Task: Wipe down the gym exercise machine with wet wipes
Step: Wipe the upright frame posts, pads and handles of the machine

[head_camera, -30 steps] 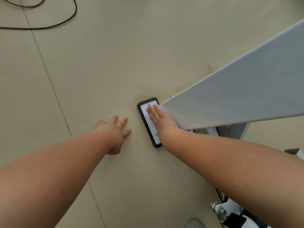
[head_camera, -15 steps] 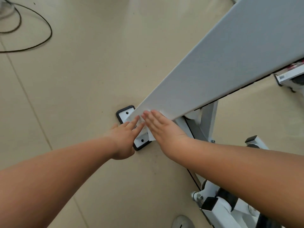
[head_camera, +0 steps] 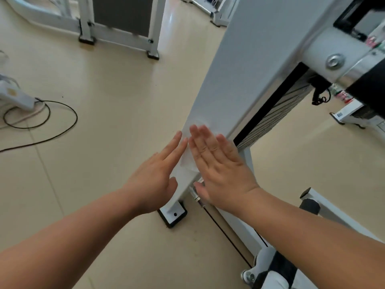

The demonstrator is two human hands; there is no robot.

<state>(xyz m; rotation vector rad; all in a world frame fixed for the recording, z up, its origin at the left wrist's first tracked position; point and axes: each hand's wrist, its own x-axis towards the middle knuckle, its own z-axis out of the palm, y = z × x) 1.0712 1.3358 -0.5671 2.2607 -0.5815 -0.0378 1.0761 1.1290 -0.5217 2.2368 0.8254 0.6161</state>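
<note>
The right hand [head_camera: 220, 170] lies flat, fingers straight and close together, on the broad face of the pale grey-white painted metal column of the gym machine [head_camera: 245, 65]. Under its fingers and palm it presses a thin, translucent white wet wipe [head_camera: 186, 161], whose crumpled edge shows to the left of the fingers and just beyond their tips. The left hand [head_camera: 154, 180] is just beside it, fingers also straight and the thumb apart, its fingertips at the column's left edge; they seem to touch the wipe's border, though the blur there makes this hard to tell.

Below both hands, the column ends in a white foot plate with a black rubber rim and a bolt hole [head_camera: 173, 212], resting on the beige tiled floor [head_camera: 116, 101]. A thin black cable [head_camera: 227, 236] runs along the floor under the right wrist. To the right of the right hand, a dark slatted panel [head_camera: 277, 109] sits inside the column's frame, with a silver round bolt [head_camera: 335, 60] on a white crossbar further up. Well to the left of the left hand, a looped black cord [head_camera: 62, 130] lies on the floor near a white device [head_camera: 14, 97]. Far beyond the fingertips stands another white-framed machine with a grey panel [head_camera: 116, 32].
</note>
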